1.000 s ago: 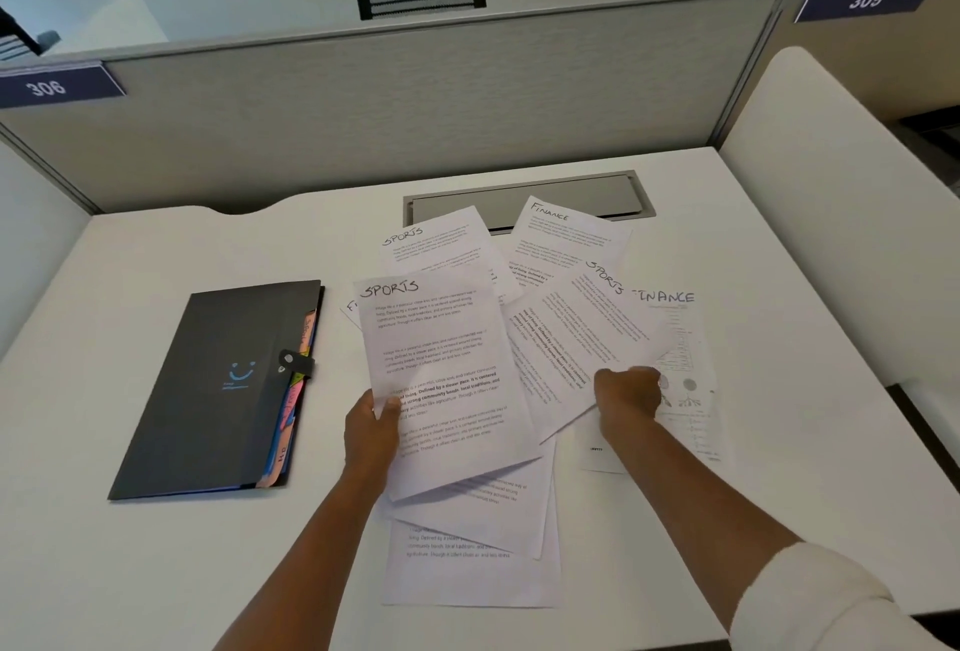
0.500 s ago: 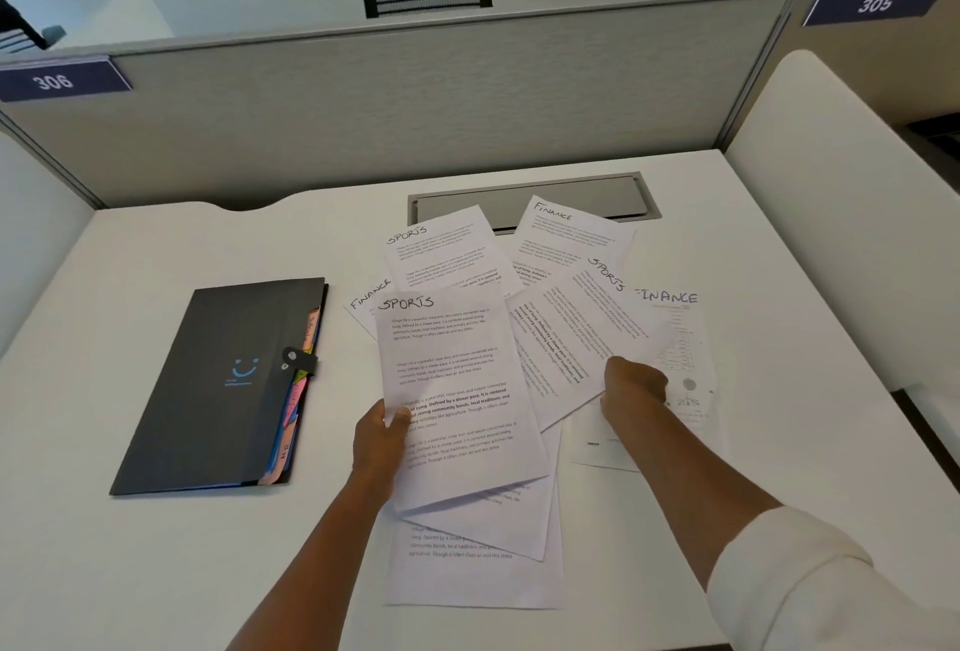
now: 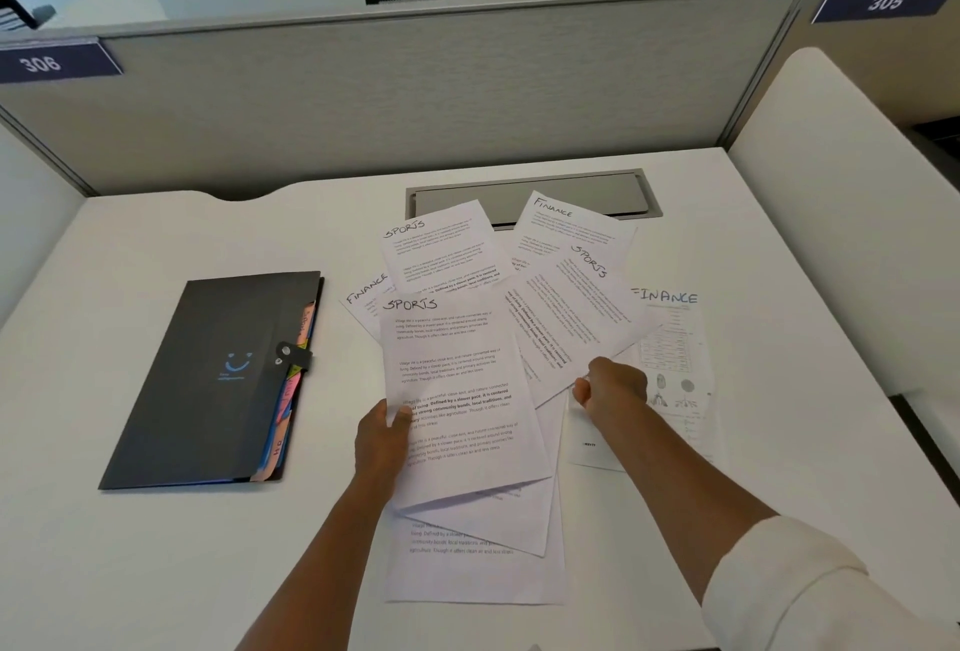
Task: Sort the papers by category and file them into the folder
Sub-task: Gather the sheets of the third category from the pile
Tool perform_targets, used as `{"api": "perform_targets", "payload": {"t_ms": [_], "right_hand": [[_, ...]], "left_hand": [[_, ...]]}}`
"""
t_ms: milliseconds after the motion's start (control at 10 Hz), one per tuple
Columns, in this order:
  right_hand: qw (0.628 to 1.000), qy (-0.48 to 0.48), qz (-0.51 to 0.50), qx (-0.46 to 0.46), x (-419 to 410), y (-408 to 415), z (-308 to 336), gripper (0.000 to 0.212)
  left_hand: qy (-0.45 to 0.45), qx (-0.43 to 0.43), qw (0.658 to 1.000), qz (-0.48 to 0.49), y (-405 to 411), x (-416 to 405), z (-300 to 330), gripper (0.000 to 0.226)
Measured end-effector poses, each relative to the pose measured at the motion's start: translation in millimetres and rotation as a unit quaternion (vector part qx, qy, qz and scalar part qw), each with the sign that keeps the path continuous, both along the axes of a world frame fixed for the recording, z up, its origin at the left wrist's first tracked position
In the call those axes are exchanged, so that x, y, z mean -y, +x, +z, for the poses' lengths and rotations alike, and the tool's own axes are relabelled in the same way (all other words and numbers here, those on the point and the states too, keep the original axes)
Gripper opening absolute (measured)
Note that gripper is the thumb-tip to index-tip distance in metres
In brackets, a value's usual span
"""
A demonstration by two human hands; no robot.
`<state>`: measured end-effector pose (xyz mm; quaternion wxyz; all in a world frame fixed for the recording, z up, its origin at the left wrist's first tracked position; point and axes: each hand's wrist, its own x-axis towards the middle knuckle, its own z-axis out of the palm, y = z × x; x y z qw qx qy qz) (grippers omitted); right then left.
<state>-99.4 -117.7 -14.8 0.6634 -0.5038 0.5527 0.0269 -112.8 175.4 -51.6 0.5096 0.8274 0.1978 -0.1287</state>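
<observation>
Several white papers lie fanned out on the white desk (image 3: 156, 572), headed SPORTS or FINANCE. My left hand (image 3: 382, 442) grips the left edge of a SPORTS sheet (image 3: 457, 390) lifted over the pile, thumb on top. My right hand (image 3: 610, 388) pinches the lower edge of a tilted SPORTS sheet (image 3: 571, 323) to the right. A FINANCE sheet with a table and charts (image 3: 670, 354) lies partly under that hand. Another SPORTS sheet (image 3: 441, 245) and a FINANCE sheet (image 3: 571, 224) lie farther back. The dark folder (image 3: 218, 380) lies closed at the left, coloured tabs showing along its right edge.
A grey metal cable hatch (image 3: 524, 195) is set into the desk behind the papers. A grey partition (image 3: 415, 94) closes the back, with number plates 306 (image 3: 41, 63) and 305 (image 3: 885, 1). A white side panel (image 3: 841, 182) stands at the right.
My left hand has shifted the SPORTS sheet slightly right and straightened it. My right hand has kept its pinch on the tilted SPORTS sheet and barely moved.
</observation>
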Motion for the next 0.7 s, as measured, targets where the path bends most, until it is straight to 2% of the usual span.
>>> {"api": "perform_targets", "payload": {"t_ms": [100, 200, 300, 400, 500, 600, 700], "right_hand": [[0.997, -0.066, 0.036, -0.027, -4, 4, 2, 0.002], [0.985, -0.162, 0.029, -0.051, 1, 18, -26, 0.017], [0.982, -0.181, 0.014, -0.049, -4, 23, -22, 0.031], [0.941, -0.315, 0.114, -0.052, -19, 27, -7, 0.05], [0.91, -0.375, 0.172, -0.039, -24, 28, -5, 0.059], [0.918, -0.349, 0.157, -0.103, -19, 31, -9, 0.065], [0.908, -0.351, 0.176, -0.147, -18, 31, -11, 0.07]], "left_hand": [[0.0, -0.003, 1.0, 0.001, 0, 1, 1, 0.022], [0.001, -0.007, 1.0, 0.002, 0, 1, 0, 0.022], [0.001, -0.008, 1.0, 0.003, 1, 1, 0, 0.019], [-0.004, -0.013, 1.0, 0.008, 1, 1, 2, 0.016], [-0.002, -0.016, 1.0, 0.006, 1, 3, 4, 0.018], [0.001, -0.024, 1.0, 0.003, 1, 2, 5, 0.021], [0.0, -0.026, 1.0, 0.001, 2, 1, 4, 0.02]]}}
